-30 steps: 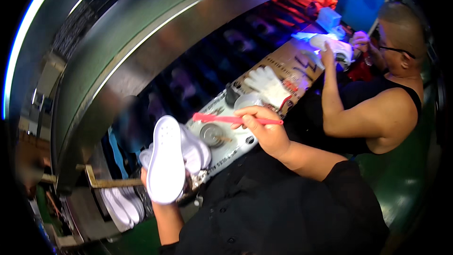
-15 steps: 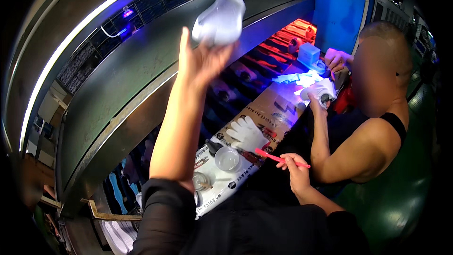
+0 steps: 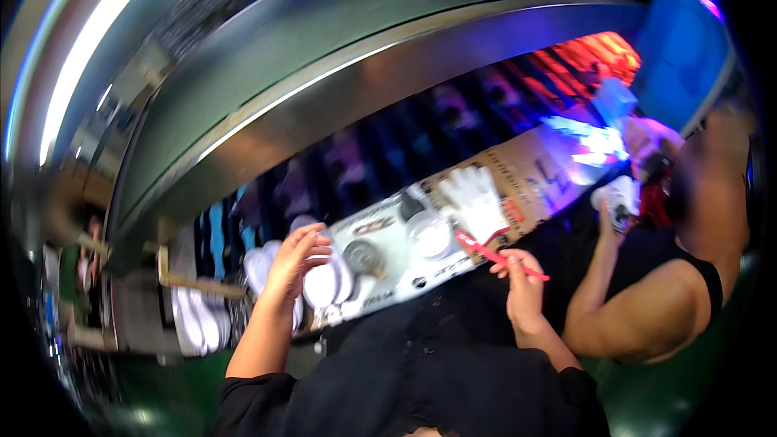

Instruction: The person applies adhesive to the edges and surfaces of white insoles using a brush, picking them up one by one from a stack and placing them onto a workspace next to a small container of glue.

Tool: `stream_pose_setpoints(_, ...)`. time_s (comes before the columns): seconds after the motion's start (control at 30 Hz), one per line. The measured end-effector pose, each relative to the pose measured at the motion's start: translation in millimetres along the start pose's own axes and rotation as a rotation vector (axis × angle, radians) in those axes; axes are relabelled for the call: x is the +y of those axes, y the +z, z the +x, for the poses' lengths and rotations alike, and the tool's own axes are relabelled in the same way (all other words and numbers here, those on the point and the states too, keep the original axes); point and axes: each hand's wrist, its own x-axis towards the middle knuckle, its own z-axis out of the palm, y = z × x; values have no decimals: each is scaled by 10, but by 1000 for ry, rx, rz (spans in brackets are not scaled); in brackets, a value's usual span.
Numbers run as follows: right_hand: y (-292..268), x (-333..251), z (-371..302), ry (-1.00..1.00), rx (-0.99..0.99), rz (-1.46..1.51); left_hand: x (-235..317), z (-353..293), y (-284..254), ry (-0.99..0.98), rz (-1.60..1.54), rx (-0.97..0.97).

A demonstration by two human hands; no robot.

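My left hand (image 3: pixel 298 265) hovers over white shoe soles (image 3: pixel 325 285) at the left end of the narrow work board. Its fingers are loosely bent and nothing shows in them. My right hand (image 3: pixel 524 282) grips the handle of a slim red brush (image 3: pixel 491 253), its head pointing left over the board. Left of the brush head sits a clear plastic cup (image 3: pixel 429 236). Farther left is a round glass dish (image 3: pixel 363 257) with something brownish beside it. A white knit glove (image 3: pixel 476 198) lies behind the brush.
A long conveyor's metal edge (image 3: pixel 324 95) runs above the board. At right, a co-worker's arm (image 3: pixel 623 307) and hands work on a white shoe (image 3: pixel 619 197) under bluish light. More white soles (image 3: pixel 198 322) stand at lower left. A heater (image 3: pixel 603 53) glows orange at back right.
My left hand has come down from beside the conveyor to the white soles; the pale sole at its fingers is gone from it. My right hand still holds the red brush. The view has shifted.
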Motion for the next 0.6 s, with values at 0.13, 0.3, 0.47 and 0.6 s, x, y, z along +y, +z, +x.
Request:
stream_pose_setpoints(0.13, 197, 147, -30, 44, -20, 55, -1159, -557, -1587, 235, 682, 673)
stream_pose_setpoints(0.3, 456, 219, -2, 69, -117, 43, -1695, -885, -2085, 32, 935, 827)
stream_pose_setpoints(0.47, 531, 244, 232, -14, -121, -89, -1711, -703, -2007, -133, 629, 575)
stream_pose_setpoints(0.6, 632, 152, 389, 2, -163, -180, -1976, -626, -2332, -216, 463, 456)
